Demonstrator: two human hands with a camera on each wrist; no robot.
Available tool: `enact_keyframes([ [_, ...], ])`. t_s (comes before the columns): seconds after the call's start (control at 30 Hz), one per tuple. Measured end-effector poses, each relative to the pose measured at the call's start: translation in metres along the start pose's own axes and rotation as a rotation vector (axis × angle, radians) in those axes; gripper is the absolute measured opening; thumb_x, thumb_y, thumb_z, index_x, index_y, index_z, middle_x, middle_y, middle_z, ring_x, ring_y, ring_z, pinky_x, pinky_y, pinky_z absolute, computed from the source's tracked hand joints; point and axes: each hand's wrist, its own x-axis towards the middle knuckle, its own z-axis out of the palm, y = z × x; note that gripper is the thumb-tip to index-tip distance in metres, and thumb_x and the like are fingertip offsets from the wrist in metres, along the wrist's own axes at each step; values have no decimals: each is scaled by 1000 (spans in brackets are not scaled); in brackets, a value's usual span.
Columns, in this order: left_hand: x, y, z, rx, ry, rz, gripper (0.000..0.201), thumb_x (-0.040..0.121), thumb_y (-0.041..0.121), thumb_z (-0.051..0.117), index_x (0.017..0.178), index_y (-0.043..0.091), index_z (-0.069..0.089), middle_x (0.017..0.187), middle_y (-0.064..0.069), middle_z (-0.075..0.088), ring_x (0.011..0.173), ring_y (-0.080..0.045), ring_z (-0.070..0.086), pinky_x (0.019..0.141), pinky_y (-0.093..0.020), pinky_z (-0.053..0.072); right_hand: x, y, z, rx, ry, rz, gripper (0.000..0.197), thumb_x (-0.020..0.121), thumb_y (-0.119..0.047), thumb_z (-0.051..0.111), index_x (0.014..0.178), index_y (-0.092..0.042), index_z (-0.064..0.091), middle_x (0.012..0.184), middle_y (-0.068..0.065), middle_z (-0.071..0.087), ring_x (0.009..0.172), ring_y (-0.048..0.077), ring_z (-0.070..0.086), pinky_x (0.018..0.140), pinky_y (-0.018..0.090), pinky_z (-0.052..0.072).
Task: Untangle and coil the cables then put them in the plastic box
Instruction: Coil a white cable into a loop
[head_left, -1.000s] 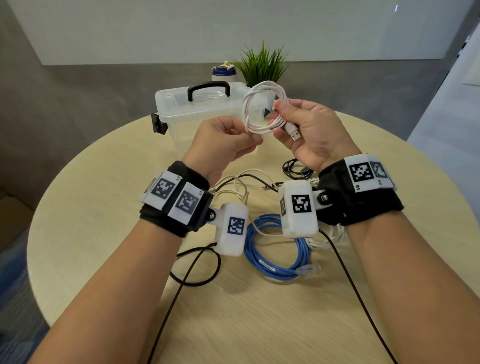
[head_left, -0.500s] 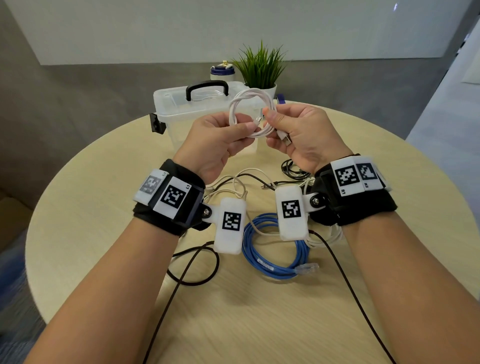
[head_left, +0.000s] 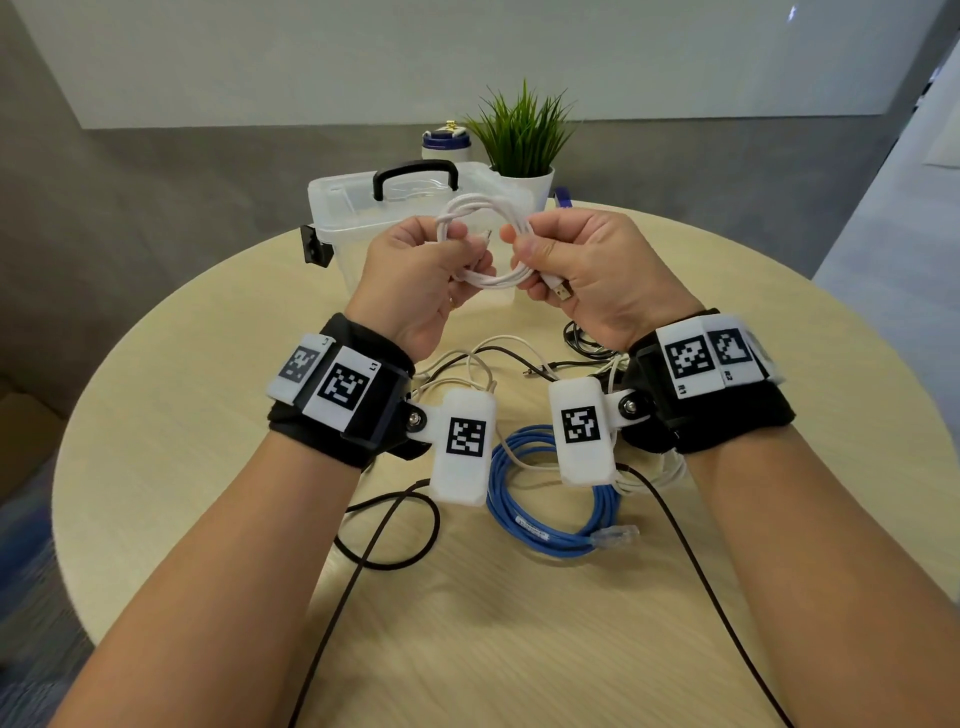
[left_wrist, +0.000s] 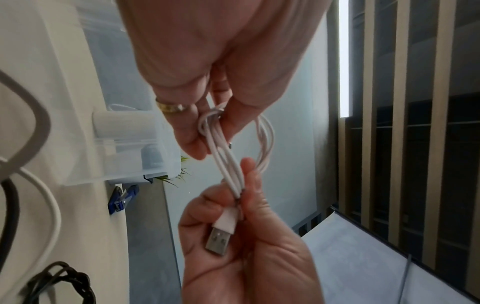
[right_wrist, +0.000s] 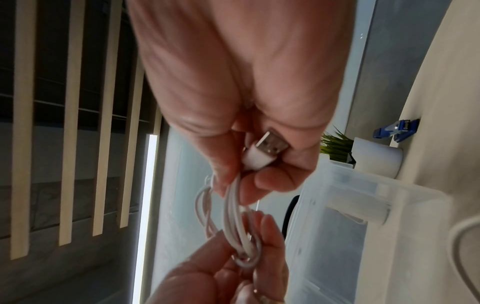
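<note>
Both hands pinch a coiled white cable (head_left: 480, 249) above the table (head_left: 171, 415) — left hand (head_left: 415, 280) on one side, right hand (head_left: 587, 270) on the other, USB plug (left_wrist: 219, 240) apparently trapped under its fingers. Blue cable (head_left: 540, 525) and others lie loose below; beyond, the plastic box (head_left: 353, 208) stands lidded — a slackened pinch could spring the loops.

Bare forearms, and each wrist wears a black fabric wristband (head_left: 332, 415) carrying white square-coded marker tiles (head_left: 688, 358). A white plastic camera pod (head_left: 465, 447) is screwed on beside each band. A gold ring (left_wrist: 171, 107) sits on a left finger.
</note>
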Motion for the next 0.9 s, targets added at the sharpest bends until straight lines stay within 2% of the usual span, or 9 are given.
enact_keyframes([
  [0.13,3,-2,-4,121,124,68,18,83,-6,60,79,9,52,71,-12,60,55,-17,59,60,-29,48,-3,-1,6,-37,-102,-13,12,89,2,57,93,-3,68,68,5,63,55,11,54,56,22,45],
  [0.27,3,-1,-4,135,138,133,18,84,-4,61,79,10,52,71,-12,61,58,-19,60,61,-30,47,-3,-1,4,-26,-108,-6,14,89,2,57,89,-7,68,78,11,63,56,11,54,56,23,46],
  [0.37,1,3,-4,61,-3,132,19,84,-4,62,79,11,51,68,-8,64,59,-18,62,62,-28,50,-1,0,0,-34,-28,1,10,89,-1,61,86,-7,68,68,4,63,54,10,52,54,21,44],
  [0.43,-1,6,-5,-25,-129,75,20,84,-7,60,81,10,50,69,-7,67,60,-18,63,61,-26,53,2,1,-3,-42,57,9,6,88,-4,63,87,-7,68,64,1,63,53,9,52,52,21,44],
  [0.5,-3,9,-6,-44,-235,11,21,80,-7,61,85,11,50,72,-7,67,62,-16,65,61,-26,55,5,3,-5,-44,121,15,5,88,-5,64,91,-6,68,69,4,63,54,10,53,51,21,45],
  [0.57,-5,10,-5,29,-311,-34,25,74,-3,64,87,13,49,69,-3,66,62,-13,66,64,-26,57,7,5,-4,-52,160,13,6,88,-6,64,93,-5,68,73,7,63,57,12,52,50,21,45],
  [0.67,-7,7,-2,170,-345,-40,25,79,-6,62,87,13,49,62,4,64,60,-11,65,61,-22,54,6,6,0,-66,189,0,6,88,-5,64,88,-10,67,73,7,62,61,16,53,49,20,47],
  [0.77,-6,5,-2,241,-315,-7,25,80,-8,63,83,12,50,61,5,64,61,-11,65,59,-21,52,5,4,3,-36,193,-9,6,89,-5,64,87,-11,66,73,7,61,61,16,54,49,20,48],
  [0.9,-4,2,-3,270,-293,0,23,82,-5,64,81,14,50,76,-5,65,69,-14,66,62,-21,52,5,4,3,-7,216,-15,8,89,-6,64,86,-13,65,73,6,62,62,15,58,50,20,49],
])
